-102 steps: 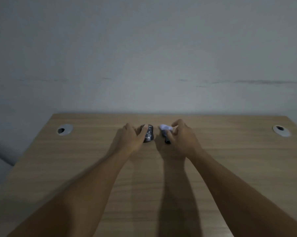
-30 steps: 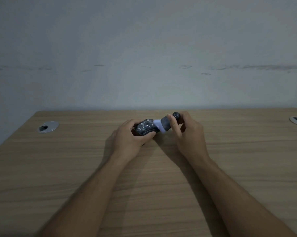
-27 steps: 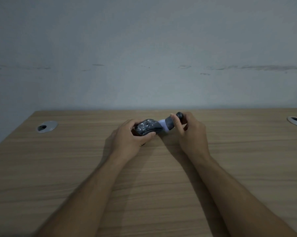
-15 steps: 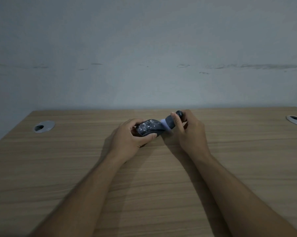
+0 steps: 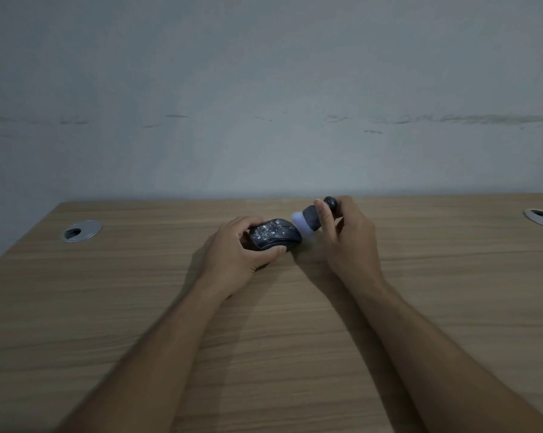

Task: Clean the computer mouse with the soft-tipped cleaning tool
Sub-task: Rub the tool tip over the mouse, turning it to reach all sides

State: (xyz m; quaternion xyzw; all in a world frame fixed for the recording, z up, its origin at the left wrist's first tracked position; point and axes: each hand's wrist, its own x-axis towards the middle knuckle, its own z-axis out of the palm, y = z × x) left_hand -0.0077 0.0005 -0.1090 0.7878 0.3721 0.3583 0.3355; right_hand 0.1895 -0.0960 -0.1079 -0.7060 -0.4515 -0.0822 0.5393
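A dark computer mouse [image 5: 275, 234] with a speckled pale pattern on top sits near the far middle of the wooden desk [image 5: 264, 323]. My left hand [image 5: 236, 251] grips it from the left, thumb along its near side. My right hand [image 5: 346, 237] holds a dark grey cleaning tool [image 5: 312, 217] with a pale soft tip [image 5: 298, 218]. The tip points left and touches the mouse's right end. A round dark knob forms the tool's far end, above my fingers.
Two metal cable grommets are set into the desk, one at the far left [image 5: 82, 231] and one at the far right edge [image 5: 542, 217]. A plain grey wall [image 5: 264, 104] rises directly behind the desk's far edge.
The tool's tip has slid from the mouse's top toward its right end, and my right hand has shifted slightly right. My left hand keeps its grip on the mouse.
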